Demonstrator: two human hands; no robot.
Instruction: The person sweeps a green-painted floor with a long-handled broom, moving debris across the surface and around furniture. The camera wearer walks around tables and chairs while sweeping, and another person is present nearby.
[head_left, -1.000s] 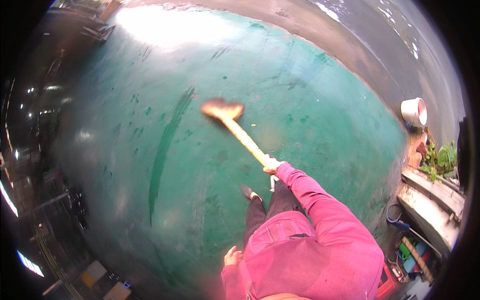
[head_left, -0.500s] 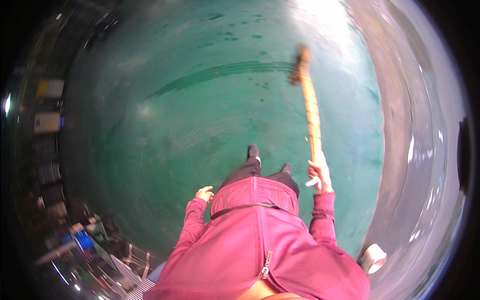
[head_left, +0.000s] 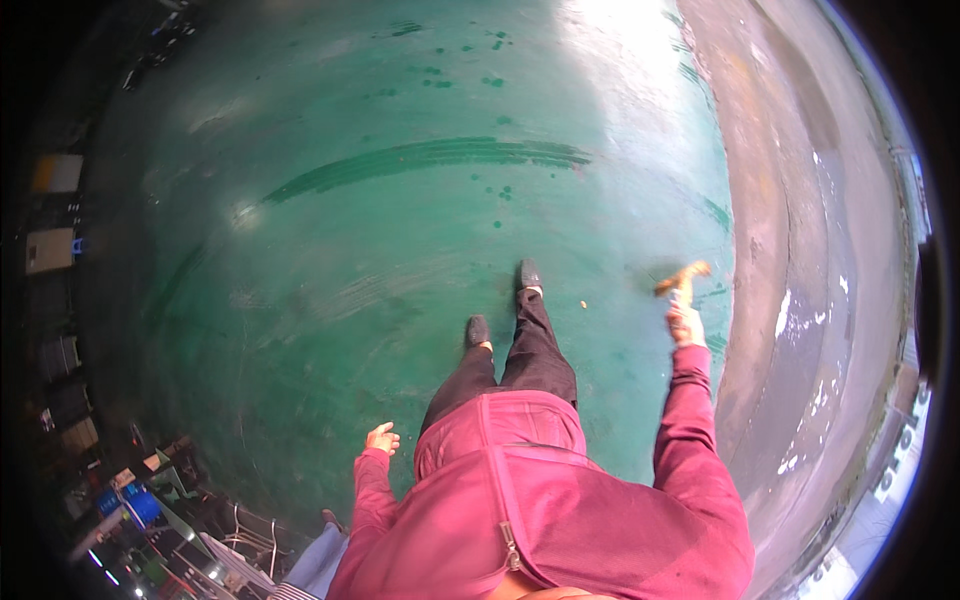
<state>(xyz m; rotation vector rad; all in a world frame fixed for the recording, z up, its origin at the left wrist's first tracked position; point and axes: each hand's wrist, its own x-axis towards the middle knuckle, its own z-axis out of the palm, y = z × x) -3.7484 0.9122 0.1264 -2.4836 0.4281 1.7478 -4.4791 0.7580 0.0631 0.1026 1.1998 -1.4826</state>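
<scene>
Your right hand (head_left: 686,325) is gripping the yellow wooden-handled broom (head_left: 681,281), fingers pressed around its handle; the bristle head is pointing away from you over the green painted floor (head_left: 400,230), near its grey concrete edge. Your left hand (head_left: 381,437) is hanging loosely spread, holding nothing.

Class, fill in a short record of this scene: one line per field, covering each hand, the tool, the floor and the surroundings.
Right hand: right hand grips the broom by its handle, arm stretched forward
Left hand: left hand holds nothing, fingers loosely curled, beside the hip
Broom: bristle head at the edge of the green floor
Floor: green, with dark curved streaks
Beside it: wet grey concrete strip to the right
Feet: dark shoes, mid-stride
</scene>
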